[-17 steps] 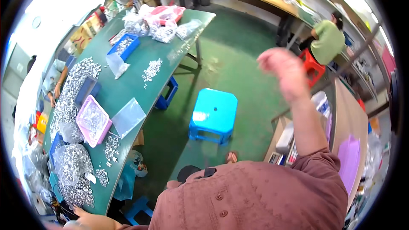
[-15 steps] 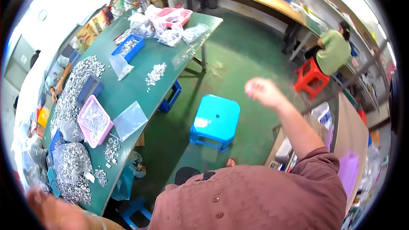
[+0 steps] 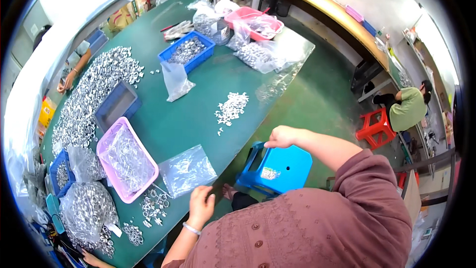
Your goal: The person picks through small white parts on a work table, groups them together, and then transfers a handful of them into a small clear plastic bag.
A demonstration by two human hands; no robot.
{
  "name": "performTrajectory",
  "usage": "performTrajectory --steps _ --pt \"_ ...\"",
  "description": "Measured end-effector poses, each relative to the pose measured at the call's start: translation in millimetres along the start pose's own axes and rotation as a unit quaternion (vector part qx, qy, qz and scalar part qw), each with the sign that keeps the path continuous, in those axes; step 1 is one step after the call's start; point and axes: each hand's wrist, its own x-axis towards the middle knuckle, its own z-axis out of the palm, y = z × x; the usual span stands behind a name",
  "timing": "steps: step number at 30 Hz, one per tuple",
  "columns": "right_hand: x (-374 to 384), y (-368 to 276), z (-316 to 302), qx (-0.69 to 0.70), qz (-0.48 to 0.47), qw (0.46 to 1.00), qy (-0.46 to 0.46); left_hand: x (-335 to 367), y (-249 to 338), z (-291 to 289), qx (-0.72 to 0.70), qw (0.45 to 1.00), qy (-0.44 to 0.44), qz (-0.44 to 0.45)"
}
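My right hand is closed at the rim of a blue plastic stool, by the corner nearest the table; the fingertips are partly hidden. The stool stands close in front of my body, its legs showing on the table side. My left hand hovers at the table's near edge, empty, with loosely bent fingers and the thumb apart. Just beyond it a flat clear plastic bag lies on the green table. Beside that bag sits a pink basket holding clear plastic.
Small metal parts form a long heap on the table's left side. A blue tray of parts, a pale pile and a pink tray lie farther off. Another person sits on a red stool at right.
My right hand has come down from the air onto the stool, which now sits nearer my body. My left hand has moved from the lower left to the table edge. The view has turned toward the table.
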Motion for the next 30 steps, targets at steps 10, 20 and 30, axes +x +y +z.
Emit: performTrajectory --steps 10,20,30 --pt "71.8 109.4 31.1 -0.144 0.058 0.963 -0.220 74.4 -20.8 45.9 0.004 1.000 0.024 0.020" --pt "194.7 202.4 100.0 -0.143 -0.125 0.932 -0.310 92.8 -46.8 86.7 0.217 0.957 0.137 -0.138" --pt "198.9 296.5 100.7 -0.048 -0.084 0.944 -0.314 94.4 -36.5 98.0 0.318 0.924 0.068 -0.200"
